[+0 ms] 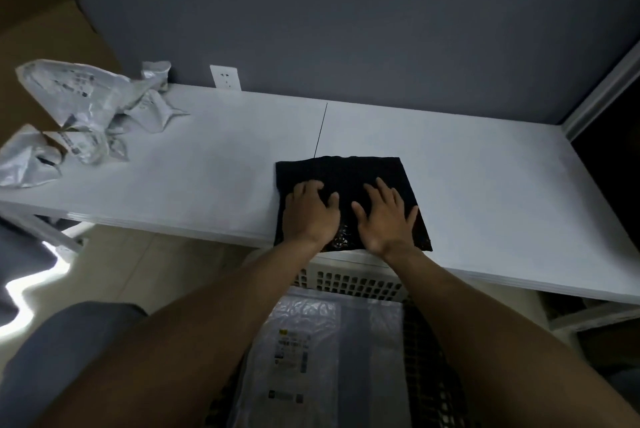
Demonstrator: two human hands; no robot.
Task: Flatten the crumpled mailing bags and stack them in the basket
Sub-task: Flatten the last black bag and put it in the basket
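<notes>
The black mailing bag [346, 171] lies nearly flat and square on the white worktop [207, 168], its near edge glossy, wrinkled and slightly overhanging the worktop's front edge. The left hand [311, 211] and right hand [386, 216] press on it side by side, fingers spread and gripping nothing. Just below the bag sits the white basket [353, 284], holding a flattened pale bag [311, 341]. Bare worktop surrounds the bag; crumpled white bags [86, 116] lie well off to its left.

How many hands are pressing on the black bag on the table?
2: left hand on the left half of the black bag, right hand on its right half. None hidden.
</notes>
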